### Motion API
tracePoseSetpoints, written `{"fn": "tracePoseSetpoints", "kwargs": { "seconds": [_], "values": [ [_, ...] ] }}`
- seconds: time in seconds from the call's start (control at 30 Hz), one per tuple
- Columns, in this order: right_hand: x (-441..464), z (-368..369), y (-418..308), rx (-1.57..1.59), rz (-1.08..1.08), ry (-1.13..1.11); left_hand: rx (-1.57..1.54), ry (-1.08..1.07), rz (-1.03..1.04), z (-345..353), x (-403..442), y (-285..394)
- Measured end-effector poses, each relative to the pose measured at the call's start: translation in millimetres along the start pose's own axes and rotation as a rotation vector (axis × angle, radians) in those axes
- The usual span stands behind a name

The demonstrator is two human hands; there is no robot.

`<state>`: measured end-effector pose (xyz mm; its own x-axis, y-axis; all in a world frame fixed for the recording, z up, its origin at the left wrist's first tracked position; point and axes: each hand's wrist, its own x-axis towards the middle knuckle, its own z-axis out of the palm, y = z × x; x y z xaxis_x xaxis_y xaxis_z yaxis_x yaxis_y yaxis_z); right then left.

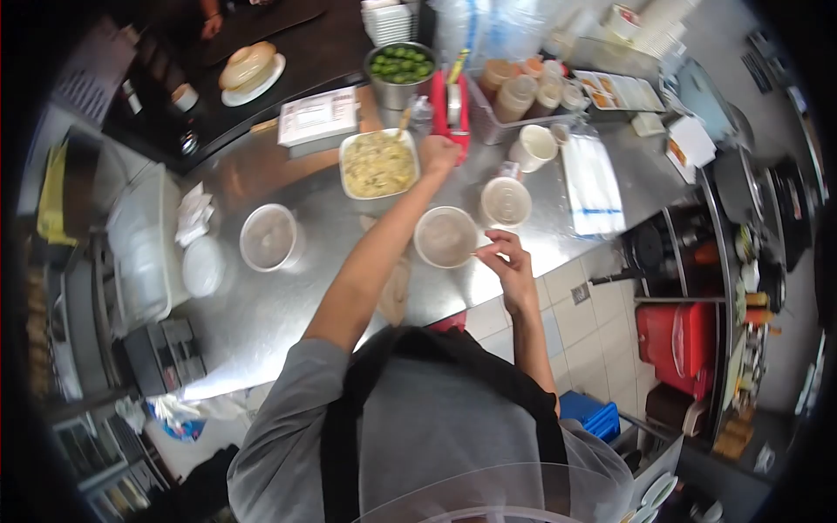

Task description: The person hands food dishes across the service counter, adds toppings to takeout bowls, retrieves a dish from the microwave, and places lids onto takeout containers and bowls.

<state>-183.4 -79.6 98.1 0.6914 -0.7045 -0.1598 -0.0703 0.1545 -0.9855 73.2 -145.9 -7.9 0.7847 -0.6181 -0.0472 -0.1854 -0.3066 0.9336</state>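
My left hand (441, 155) is closed on the lower end of a red tape dispenser (453, 109) at the back of the steel counter (336, 253). To its left stands a white square container of yellowish food (378, 164). My right hand (506, 253) has thumb and fingertips pinched together beside the rim of a round lidded tub (445, 236); what they hold, if anything, is too small to name. Another lidded tub (506, 201) stands just behind that hand. A third round tub (268, 237) is on the left part of the counter.
A pot of green limes (401, 68), a crate of sauce bottles (516, 98) and a white box (318, 118) line the back. Plastic bags (593, 183) lie at right. A clear bin (144, 248) stands left. Another person's hand (212, 26) shows at top left.
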Motion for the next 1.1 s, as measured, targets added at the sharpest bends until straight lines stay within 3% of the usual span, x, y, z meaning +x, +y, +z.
{"fn": "tracePoseSetpoints", "kwargs": {
  "seconds": [0.1,0.17,0.23,0.43,0.53,0.7,0.77,0.8,0.87,0.9,0.93,1.03,1.1],
  "values": [
    [-15,1,9,0.020,0.054,-0.013,-0.746,-0.312,-0.066,-27,-18,8],
    [-30,3,16,0.018,0.078,-0.021,-0.919,-0.463,-0.156,-55,-29,25],
    [-39,4,33,0.017,0.112,0.000,-0.872,-0.491,-0.220,-73,-51,41],
    [-41,5,77,-0.027,0.207,-0.021,-0.646,-0.578,-0.191,-71,-70,-5],
    [-29,3,109,-0.085,0.217,0.012,-0.340,-0.637,-0.059,-66,-68,-14],
    [6,-8,123,-0.426,-0.116,0.052,-0.083,-0.701,0.121,-59,-63,-36],
    [10,-17,114,-0.508,-0.227,0.037,-0.023,-0.766,0.099,-59,-63,-50],
    [10,-22,113,-0.485,-0.149,-0.072,0.042,-0.810,0.107,-63,-67,-54],
    [13,-41,118,-0.427,-0.007,-0.196,-0.124,-0.772,0.208,-68,-84,-69],
    [16,-46,131,-0.484,-0.053,-0.205,-0.263,-0.862,0.067,-70,-86,-76],
    [15,-43,149,-0.410,-0.325,-0.077,-0.244,-0.893,0.043,-73,-87,-72],
    [16,-37,144,-0.325,-0.262,-0.093,-0.163,-0.836,0.007,-76,-101,-38],
    [12,-38,124,-0.504,-0.162,-0.041,-0.034,-0.738,0.186,-68,-82,-74]
  ]
}}
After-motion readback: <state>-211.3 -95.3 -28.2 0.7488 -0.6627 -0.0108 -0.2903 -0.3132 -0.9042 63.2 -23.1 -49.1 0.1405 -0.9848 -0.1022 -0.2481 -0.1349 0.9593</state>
